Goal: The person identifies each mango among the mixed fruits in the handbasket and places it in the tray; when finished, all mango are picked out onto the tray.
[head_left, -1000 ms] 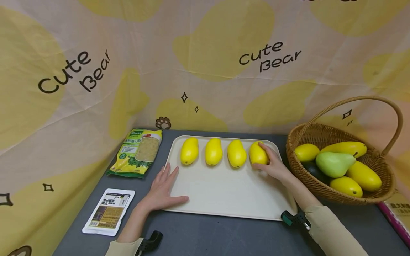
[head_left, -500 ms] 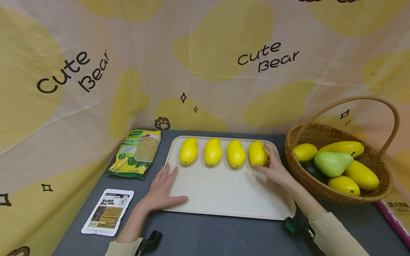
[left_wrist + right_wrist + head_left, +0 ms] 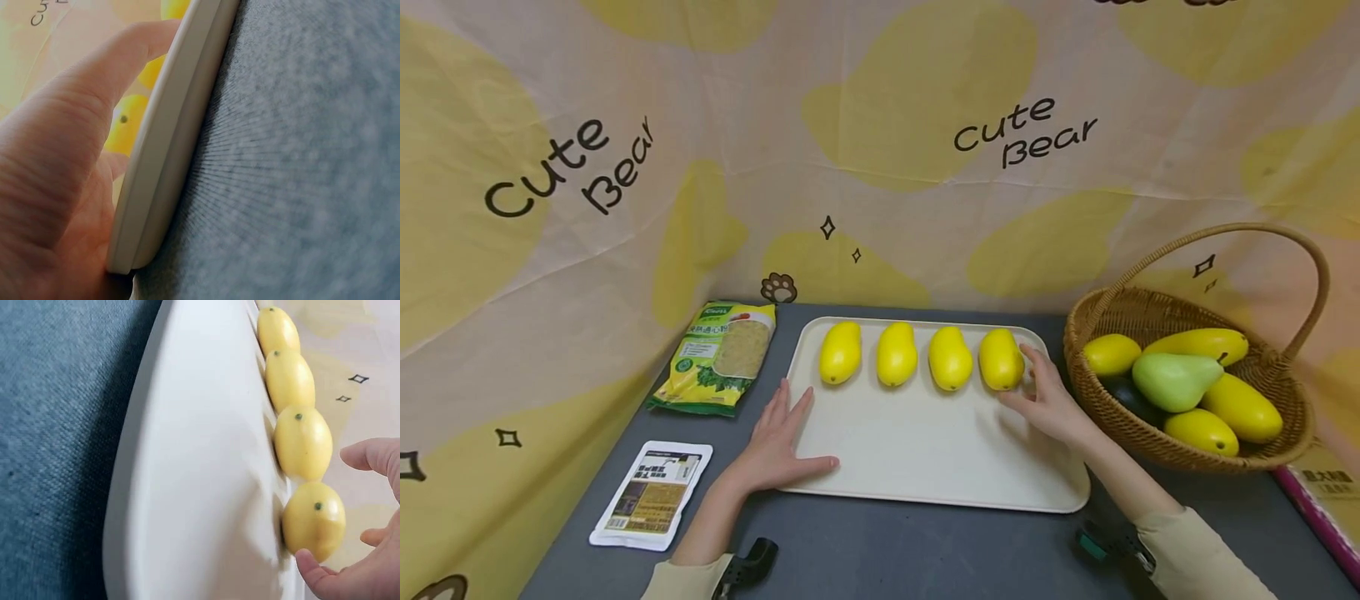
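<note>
Several yellow mangoes stand in a row along the far side of a cream tray [image 3: 925,458]. My right hand [image 3: 1051,407] is beside the rightmost mango [image 3: 1001,360], its thumb and fingers spread apart and holding nothing. In the right wrist view a fingertip overlaps the lower edge of that mango [image 3: 315,522]. My left hand [image 3: 772,450] rests on the tray's left edge with spread fingers. The left wrist view shows its thumb [image 3: 134,53] reaching over the tray's rim [image 3: 169,131].
A wicker basket [image 3: 1093,408] with a tall handle stands to the right, holding a green pear [image 3: 1176,382], more yellow fruit and something dark. At left lie a yellow pasta bag [image 3: 715,358] and a white pouch [image 3: 652,496]. A printed cloth [image 3: 887,167] hangs behind.
My right hand has let go of the rightmost mango and drawn back a little to the right and nearer. The left hand has stayed on the tray edge.
</note>
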`<state>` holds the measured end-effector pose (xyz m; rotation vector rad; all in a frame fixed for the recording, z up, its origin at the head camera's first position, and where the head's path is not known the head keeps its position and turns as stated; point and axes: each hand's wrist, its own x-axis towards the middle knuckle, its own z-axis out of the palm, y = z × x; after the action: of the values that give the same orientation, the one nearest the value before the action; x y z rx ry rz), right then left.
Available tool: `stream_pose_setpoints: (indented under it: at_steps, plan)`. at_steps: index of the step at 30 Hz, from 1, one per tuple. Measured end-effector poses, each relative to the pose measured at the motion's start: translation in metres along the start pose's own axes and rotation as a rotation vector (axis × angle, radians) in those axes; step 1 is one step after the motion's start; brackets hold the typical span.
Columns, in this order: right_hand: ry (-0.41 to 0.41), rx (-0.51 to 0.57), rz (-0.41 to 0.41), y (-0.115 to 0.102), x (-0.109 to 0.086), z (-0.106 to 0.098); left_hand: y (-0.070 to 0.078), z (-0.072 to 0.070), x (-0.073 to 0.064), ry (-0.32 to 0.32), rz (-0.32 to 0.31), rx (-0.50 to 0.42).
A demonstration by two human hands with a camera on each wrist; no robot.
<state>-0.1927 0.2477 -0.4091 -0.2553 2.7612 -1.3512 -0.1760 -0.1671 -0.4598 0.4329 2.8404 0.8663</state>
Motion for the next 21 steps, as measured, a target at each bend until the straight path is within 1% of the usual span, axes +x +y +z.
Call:
stream_pose_setpoints:
  at_steps: [4, 7, 11, 13, 14, 16, 18, 19, 21]
  plan:
    - [-0.061, -0.01, -0.048, -0.01, -0.014, -0.008, 0.001, -0.002, 0.0, -0.029, -0.009, 0.008]
    - [-0.14, -0.037, -0.071, -0.019, -0.029, -0.017, 0.003, -0.005, -0.001, -0.064, -0.026, 0.005]
    - [-0.239, -0.095, -0.107, -0.034, -0.052, -0.038, 0.005, -0.009, -0.005, -0.098, -0.006, 0.003]
    - [-0.261, -0.113, -0.147, -0.04, -0.061, -0.052, 0.003, -0.01, -0.007, -0.108, 0.016, 0.0]
    - [-0.253, -0.126, -0.178, -0.042, -0.065, -0.06, 0.002, -0.011, -0.008, -0.113, 0.028, -0.002]
    - [-0.217, -0.17, -0.205, -0.047, -0.072, -0.078, 0.0, -0.012, -0.009, -0.121, 0.042, -0.017]
    - [-0.139, -0.236, -0.242, -0.047, -0.075, -0.096, 0.0, -0.014, -0.01, -0.13, 0.048, -0.033]
    - [-0.089, -0.289, -0.243, -0.048, -0.076, -0.107, 0.0, -0.015, -0.01, -0.135, 0.048, -0.037]
    - [-0.005, -0.409, -0.203, -0.048, -0.075, -0.129, 0.001, -0.016, -0.01, -0.141, 0.047, -0.045]
